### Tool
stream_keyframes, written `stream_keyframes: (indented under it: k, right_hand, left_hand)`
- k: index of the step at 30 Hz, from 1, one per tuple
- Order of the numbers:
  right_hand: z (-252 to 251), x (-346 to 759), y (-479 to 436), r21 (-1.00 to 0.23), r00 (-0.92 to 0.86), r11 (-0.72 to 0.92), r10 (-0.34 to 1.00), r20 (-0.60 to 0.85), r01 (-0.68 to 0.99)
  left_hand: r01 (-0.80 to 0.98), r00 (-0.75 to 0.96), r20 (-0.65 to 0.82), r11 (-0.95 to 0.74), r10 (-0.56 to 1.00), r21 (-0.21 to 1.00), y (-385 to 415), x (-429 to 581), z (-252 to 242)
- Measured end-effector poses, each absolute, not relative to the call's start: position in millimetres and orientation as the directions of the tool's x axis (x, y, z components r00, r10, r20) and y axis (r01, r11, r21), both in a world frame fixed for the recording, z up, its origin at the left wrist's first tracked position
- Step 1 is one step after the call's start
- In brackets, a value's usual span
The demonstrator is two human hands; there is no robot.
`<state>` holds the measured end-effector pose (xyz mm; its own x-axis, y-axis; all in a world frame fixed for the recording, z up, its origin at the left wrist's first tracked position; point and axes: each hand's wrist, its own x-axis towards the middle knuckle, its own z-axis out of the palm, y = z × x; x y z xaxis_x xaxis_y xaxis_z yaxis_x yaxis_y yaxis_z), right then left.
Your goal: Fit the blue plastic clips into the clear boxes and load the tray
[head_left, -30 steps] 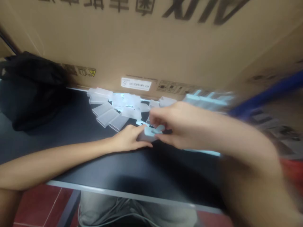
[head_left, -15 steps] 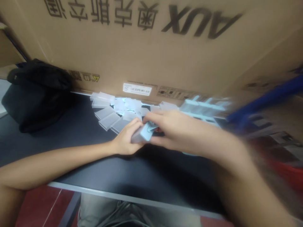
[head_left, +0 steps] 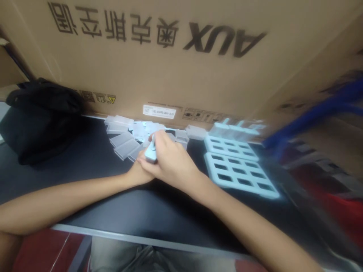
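Left of front rack: right hand grasps blue-topped piece, apparently steadying it | left hand alongside, grip hidden, cannot tell | clear sleeves farther left, likely for easy reach

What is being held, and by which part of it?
A blue-topped box; the right hand grips it around its top. Any left hand hold is hidden.

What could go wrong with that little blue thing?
The small light-blue piece might slip, since the right grip pinches it close to its end. The clear plastic pieces lie loosely beside the left grip, so a bump could scatter them.
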<state>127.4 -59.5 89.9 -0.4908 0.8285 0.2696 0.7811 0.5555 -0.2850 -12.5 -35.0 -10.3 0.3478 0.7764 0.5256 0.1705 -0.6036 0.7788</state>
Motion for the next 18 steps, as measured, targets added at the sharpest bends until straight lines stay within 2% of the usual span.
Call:
stream_keyframes:
  k: [3,5,7,9,11,13,16,18]
  right_hand:
    - [82.3,131.2,-49.5,-0.293,-0.518,0.585,0.809,0.278,0.756]
    - [82.3,146.9,-43.9,-0.333,-0.499,0.589,0.806,0.319,0.737]
    - [85.6,174.6,-40.4,-0.355,-0.402,0.540,0.827,0.394,0.763]
    - [91.1,213.8,-38.5,-0.317,-0.237,0.417,0.847,0.477,0.852]
    - [96.9,261.5,-36.4,-0.221,-0.044,0.190,0.843,0.537,0.957]
    - [99.4,311.7,-31.9,-0.150,0.065,0.021,0.836,0.544,0.988]
    - [89.2,376.0,-19.7,-0.148,0.236,-0.185,0.825,0.514,0.971]
    - [73.1,403.4,-9.0,-0.155,0.275,-0.229,0.850,0.448,0.961]
  left_hand:
    - [0.161,0.381,0.502,-0.591,0.776,0.791,-34.4,-10.1,-8.7]
    - [0.096,0.501,0.444,-0.558,0.743,0.824,-33.7,-8.5,-8.7]
    - [0.031,0.648,0.344,-0.475,0.680,0.880,-32.8,-7.6,-9.3]
    - [0.029,0.770,0.240,-0.408,0.591,0.913,-32.1,-7.1,-9.5]
    - [0.084,0.844,0.170,-0.438,0.509,0.895,-31.6,-6.6,-8.3]
    - [0.158,0.877,0.134,-0.540,0.462,0.827,-31.8,-5.9,-6.2]
    - [0.220,0.883,0.146,-0.669,0.445,0.710,-33.3,-4.5,-3.5]
    - [0.237,0.883,0.158,-0.710,0.442,0.663,-34.5,-3.6,-3.1]
